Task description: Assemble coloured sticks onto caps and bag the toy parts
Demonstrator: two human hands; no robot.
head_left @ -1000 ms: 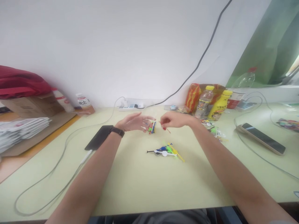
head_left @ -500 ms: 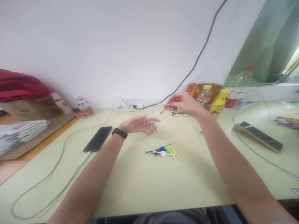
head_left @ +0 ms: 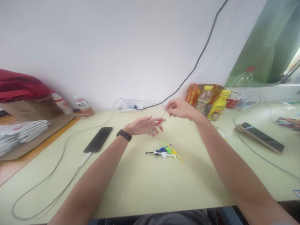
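My right hand [head_left: 179, 108] pinches one end of a thin red plastic arrow spinner [head_left: 161, 119], which slants down toward my left hand. Beside it, my left hand [head_left: 145, 125] is turned partly palm up with its fingers spread, wearing a dark wristband; the red piece overlaps its fingertips. Small coloured specks show among those fingers, too blurred to name. Below both hands, several plastic arrow spinners lie overlapping on the table: a white one [head_left: 164, 154], a blue one [head_left: 161, 149], a yellow one [head_left: 179, 156], a green one and a black one.
A black phone [head_left: 98, 139] with a charging cable lies left on the pale table [head_left: 140, 187]. Bottles [head_left: 217, 106], a red cup and a wrapped packet stand at the back right. Another phone [head_left: 262, 137] lies right. A power strip [head_left: 131, 106] sits against the wall.
My right hand has come slightly down and left, bringing the red arrow spinner to my left fingers. My left hand has shifted a little right. The pile lies as before.
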